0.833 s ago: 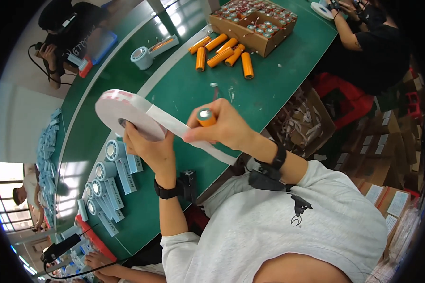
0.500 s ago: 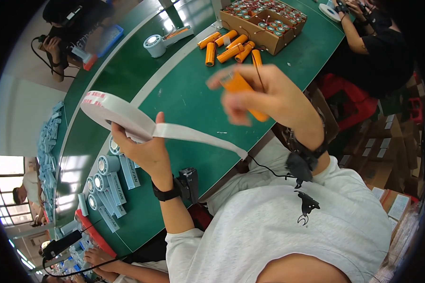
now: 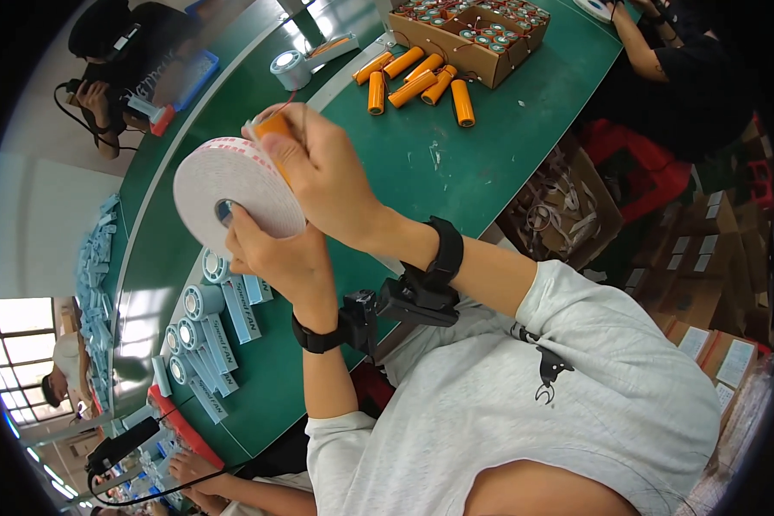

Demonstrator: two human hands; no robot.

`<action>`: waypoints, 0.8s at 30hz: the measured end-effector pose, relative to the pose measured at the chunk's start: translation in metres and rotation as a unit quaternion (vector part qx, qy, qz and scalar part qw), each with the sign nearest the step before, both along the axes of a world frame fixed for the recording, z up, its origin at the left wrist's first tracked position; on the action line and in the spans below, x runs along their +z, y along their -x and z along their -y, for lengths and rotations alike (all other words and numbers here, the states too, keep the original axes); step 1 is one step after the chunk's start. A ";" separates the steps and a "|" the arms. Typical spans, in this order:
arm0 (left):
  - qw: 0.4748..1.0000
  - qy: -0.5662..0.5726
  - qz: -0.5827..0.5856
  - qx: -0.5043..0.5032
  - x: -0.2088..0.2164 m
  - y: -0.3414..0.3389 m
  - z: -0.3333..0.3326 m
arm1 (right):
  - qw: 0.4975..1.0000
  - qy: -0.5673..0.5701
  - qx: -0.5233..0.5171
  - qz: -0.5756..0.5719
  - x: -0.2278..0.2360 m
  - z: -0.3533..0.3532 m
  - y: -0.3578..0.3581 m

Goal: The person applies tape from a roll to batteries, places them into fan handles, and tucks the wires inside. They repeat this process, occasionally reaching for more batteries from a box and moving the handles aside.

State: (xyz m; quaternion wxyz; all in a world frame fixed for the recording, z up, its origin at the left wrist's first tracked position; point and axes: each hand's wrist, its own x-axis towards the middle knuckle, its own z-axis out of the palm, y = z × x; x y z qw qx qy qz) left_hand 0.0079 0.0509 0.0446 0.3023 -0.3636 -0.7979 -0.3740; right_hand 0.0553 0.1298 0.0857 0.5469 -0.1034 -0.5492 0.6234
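Note:
My left hand (image 3: 275, 258) grips a wide roll of white tape (image 3: 224, 185) with red marks along its edge, fingers in its core. Against the roll's upper right rim, my right hand (image 3: 322, 168) pinches an orange cylindrical battery (image 3: 273, 129); a thin wire rises from it. Part of the battery is hidden behind my fingers. Whether the tape sticks to it cannot be made out. Several more orange batteries (image 3: 414, 88) lie loose on the green table (image 3: 482, 163) beyond my hands.
A cardboard box (image 3: 482, 64) of wired batteries stands at the back. Light blue fan housings (image 3: 202, 301) lie left of my forearm. A carton of scraps (image 3: 568, 206) sits below the table edge. Other people work at the far left, lower left and upper right.
My right hand has moved left with the battery, from over the table to the roll's rim. The loose tape strip that hung toward my lap is no longer visible.

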 end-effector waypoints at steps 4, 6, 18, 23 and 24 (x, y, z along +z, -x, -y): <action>0.997 0.008 0.083 0.007 0.002 -0.012 -0.013 | 0.977 0.147 0.018 -0.152 0.000 -0.012 0.008; 0.993 0.010 0.119 0.011 0.009 -0.027 -0.016 | 0.968 0.181 0.036 -0.168 0.003 -0.028 0.002; 0.904 0.260 0.066 -0.334 0.024 0.012 -0.008 | 0.937 -0.010 0.026 -0.347 0.029 -0.146 -0.136; 0.896 0.404 0.062 -0.176 0.013 0.148 0.027 | 0.943 -0.004 0.248 -0.224 -0.007 -0.112 -0.130; 0.893 0.409 0.058 -0.179 0.019 0.141 0.022 | 0.943 -0.001 0.242 -0.228 -0.017 -0.110 -0.129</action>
